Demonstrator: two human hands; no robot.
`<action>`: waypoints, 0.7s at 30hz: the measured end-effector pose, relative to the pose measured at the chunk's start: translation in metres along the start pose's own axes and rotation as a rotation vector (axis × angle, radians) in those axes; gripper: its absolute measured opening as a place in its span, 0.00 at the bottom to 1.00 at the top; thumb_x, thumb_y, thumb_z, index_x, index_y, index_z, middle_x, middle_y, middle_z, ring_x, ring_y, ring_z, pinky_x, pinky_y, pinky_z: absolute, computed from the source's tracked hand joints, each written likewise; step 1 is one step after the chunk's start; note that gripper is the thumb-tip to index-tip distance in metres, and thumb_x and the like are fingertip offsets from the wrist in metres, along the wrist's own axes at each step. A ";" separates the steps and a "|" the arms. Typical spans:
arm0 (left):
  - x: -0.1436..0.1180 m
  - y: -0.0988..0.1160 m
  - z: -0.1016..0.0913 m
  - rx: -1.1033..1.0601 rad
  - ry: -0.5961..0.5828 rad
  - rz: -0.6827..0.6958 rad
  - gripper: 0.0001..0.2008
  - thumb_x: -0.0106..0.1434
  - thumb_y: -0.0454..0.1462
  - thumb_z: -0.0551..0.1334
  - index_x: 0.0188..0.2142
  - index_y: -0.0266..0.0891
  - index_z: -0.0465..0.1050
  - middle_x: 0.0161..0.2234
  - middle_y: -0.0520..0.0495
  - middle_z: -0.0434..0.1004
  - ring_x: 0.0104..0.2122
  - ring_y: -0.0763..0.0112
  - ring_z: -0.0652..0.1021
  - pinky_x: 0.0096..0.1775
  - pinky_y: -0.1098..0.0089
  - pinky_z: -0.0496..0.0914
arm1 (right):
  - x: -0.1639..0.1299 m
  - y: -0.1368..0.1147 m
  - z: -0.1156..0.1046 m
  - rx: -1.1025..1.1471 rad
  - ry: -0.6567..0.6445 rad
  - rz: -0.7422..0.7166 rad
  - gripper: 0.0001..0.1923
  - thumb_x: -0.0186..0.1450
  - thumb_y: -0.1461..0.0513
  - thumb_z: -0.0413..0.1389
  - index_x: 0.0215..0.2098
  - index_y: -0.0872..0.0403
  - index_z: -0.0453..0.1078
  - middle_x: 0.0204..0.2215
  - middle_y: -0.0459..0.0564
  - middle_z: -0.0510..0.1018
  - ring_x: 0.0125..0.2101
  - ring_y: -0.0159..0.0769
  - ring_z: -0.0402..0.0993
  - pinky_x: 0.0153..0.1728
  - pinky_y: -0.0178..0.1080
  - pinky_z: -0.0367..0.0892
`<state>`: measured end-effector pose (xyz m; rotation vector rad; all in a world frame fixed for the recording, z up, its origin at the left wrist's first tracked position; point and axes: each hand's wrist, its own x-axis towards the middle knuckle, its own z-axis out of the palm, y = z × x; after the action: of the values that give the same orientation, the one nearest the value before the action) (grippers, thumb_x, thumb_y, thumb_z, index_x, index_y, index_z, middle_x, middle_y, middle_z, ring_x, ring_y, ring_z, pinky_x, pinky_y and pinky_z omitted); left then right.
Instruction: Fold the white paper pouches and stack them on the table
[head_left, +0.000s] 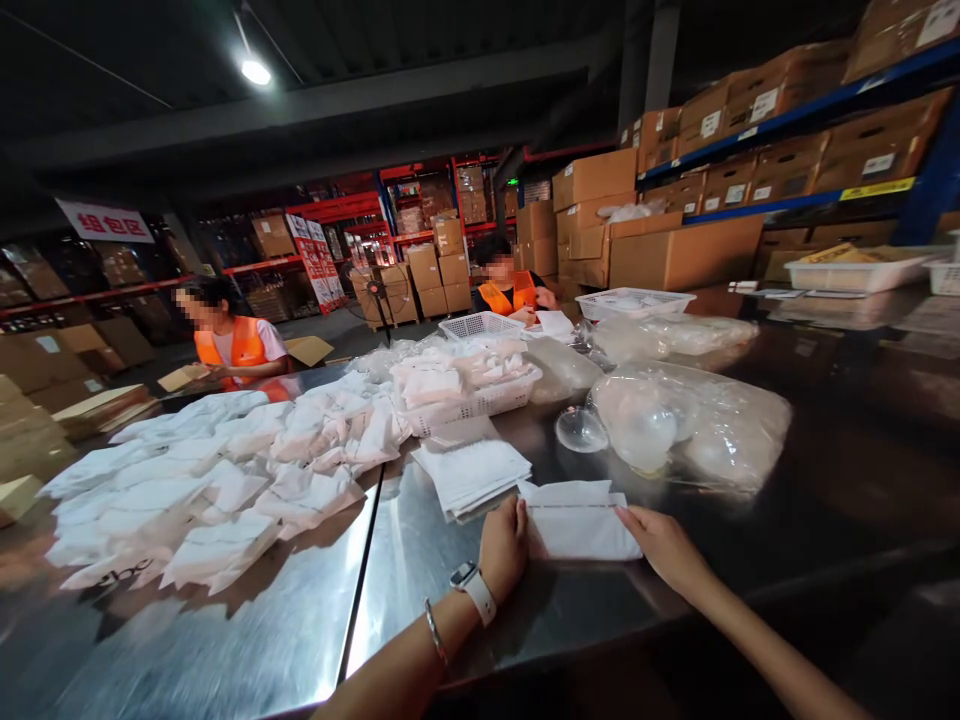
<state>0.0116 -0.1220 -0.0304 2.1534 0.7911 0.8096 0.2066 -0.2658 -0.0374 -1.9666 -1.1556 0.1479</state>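
A flat white pouch [579, 524] lies on the steel table [247, 630] right in front of me. My left hand [502, 548], with a watch and a bracelet on the wrist, presses its left edge. My right hand [662, 546] rests its fingertips on the pouch's right edge. Just behind the pouch sits a small stack of flat white pouches [472, 472]. A clear round plastic piece [580, 429] lies beyond, beside a clear bag of the same pieces [694, 425].
A large heap of filled white packets [225, 470] covers the table's left. A white basket [469, 385] holds more packets; other baskets [634, 302] stand farther back. Two people in orange vests work across the table. Cardboard boxes fill shelving on the right.
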 end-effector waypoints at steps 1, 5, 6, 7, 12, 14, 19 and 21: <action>0.000 0.001 0.000 0.030 -0.007 -0.006 0.18 0.70 0.40 0.44 0.30 0.40 0.68 0.31 0.45 0.75 0.32 0.65 0.73 0.37 0.67 0.64 | 0.000 0.000 0.000 0.001 0.000 0.006 0.31 0.59 0.35 0.37 0.18 0.51 0.54 0.15 0.44 0.59 0.21 0.34 0.59 0.24 0.36 0.55; 0.003 0.005 -0.002 0.177 -0.080 -0.041 0.20 0.71 0.40 0.43 0.32 0.39 0.71 0.31 0.44 0.77 0.31 0.65 0.75 0.34 0.68 0.64 | 0.001 -0.001 -0.001 -0.028 0.000 0.023 0.29 0.58 0.36 0.37 0.17 0.50 0.52 0.15 0.44 0.59 0.21 0.35 0.59 0.24 0.37 0.54; 0.004 0.006 -0.003 0.232 -0.102 -0.052 0.21 0.71 0.40 0.43 0.32 0.39 0.72 0.31 0.43 0.78 0.31 0.65 0.76 0.34 0.68 0.64 | 0.001 -0.002 -0.001 -0.038 0.002 0.024 0.29 0.58 0.37 0.37 0.17 0.50 0.51 0.15 0.45 0.59 0.21 0.36 0.59 0.24 0.37 0.54; 0.005 0.006 -0.003 0.285 -0.122 -0.062 0.21 0.71 0.40 0.43 0.33 0.38 0.73 0.31 0.43 0.78 0.31 0.65 0.76 0.33 0.68 0.64 | 0.002 -0.002 -0.001 -0.041 0.003 0.025 0.28 0.58 0.38 0.37 0.17 0.50 0.51 0.15 0.45 0.59 0.22 0.36 0.60 0.24 0.37 0.54; 0.007 0.010 -0.016 0.437 -0.141 -0.108 0.19 0.69 0.37 0.48 0.31 0.33 0.76 0.30 0.35 0.78 0.31 0.56 0.78 0.33 0.64 0.66 | 0.002 0.005 0.001 -0.021 0.018 0.030 0.26 0.58 0.40 0.38 0.17 0.50 0.53 0.15 0.45 0.61 0.22 0.35 0.60 0.24 0.37 0.55; 0.006 0.016 -0.023 0.503 -0.089 -0.071 0.17 0.68 0.33 0.47 0.40 0.31 0.75 0.35 0.34 0.78 0.37 0.53 0.78 0.40 0.59 0.68 | 0.001 0.009 0.002 -0.026 0.028 0.023 0.26 0.59 0.41 0.38 0.17 0.50 0.52 0.15 0.45 0.61 0.21 0.34 0.60 0.23 0.36 0.55; 0.000 0.028 -0.022 0.620 -0.072 0.611 0.21 0.70 0.42 0.49 0.62 0.48 0.57 0.60 0.44 0.64 0.60 0.57 0.62 0.61 0.46 0.51 | 0.002 0.007 -0.005 -0.062 0.068 -0.020 0.25 0.62 0.44 0.39 0.22 0.52 0.62 0.18 0.47 0.71 0.23 0.37 0.68 0.24 0.36 0.62; -0.002 0.027 -0.013 0.581 -0.183 0.730 0.24 0.69 0.49 0.49 0.62 0.48 0.58 0.61 0.45 0.62 0.63 0.57 0.58 0.62 0.43 0.47 | 0.005 -0.003 -0.004 -0.190 0.224 -0.077 0.24 0.64 0.47 0.42 0.36 0.55 0.69 0.29 0.54 0.78 0.30 0.43 0.74 0.30 0.41 0.69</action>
<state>0.0090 -0.1336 -0.0032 3.0591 0.1141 0.7610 0.2093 -0.2638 -0.0317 -2.0385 -1.1278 -0.2249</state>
